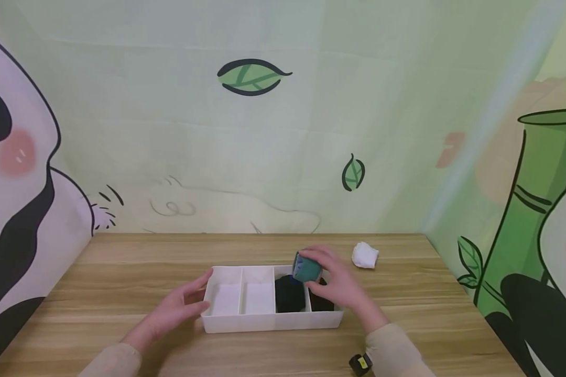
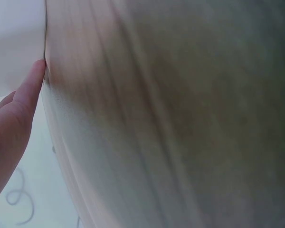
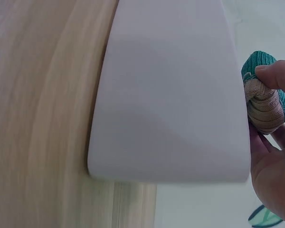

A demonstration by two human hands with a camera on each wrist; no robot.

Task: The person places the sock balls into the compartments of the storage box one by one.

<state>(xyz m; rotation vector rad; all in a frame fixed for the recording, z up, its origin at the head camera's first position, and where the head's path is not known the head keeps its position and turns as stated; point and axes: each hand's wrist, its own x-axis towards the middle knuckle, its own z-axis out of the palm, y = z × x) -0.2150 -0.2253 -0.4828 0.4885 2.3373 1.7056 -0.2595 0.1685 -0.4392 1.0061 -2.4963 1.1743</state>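
A white divided box (image 1: 271,321) stands on the wooden table. My left hand (image 1: 181,309) rests against its left end, thumb and fingers extended along the wall; the left wrist view shows a straight finger touching the box. Above the right part of the box, my right hand (image 1: 332,277) pinches a rolled sock (image 1: 306,268) between thumb and fingers. In the right wrist view this rolled sock (image 3: 263,102) is teal and beige ribbed knit. Below it, a black bundle of cloth (image 1: 290,294) fills the third compartment. A dark bundle (image 1: 319,297) lies in the rightmost compartment, partly hidden by my hand.
A white cloth bundle (image 1: 365,255) lies on the table behind the box, to the right. By my right cuff sits a small black object (image 1: 360,364) with a yellow mark. A printed backdrop (image 1: 283,131) rises behind the table's far edge.
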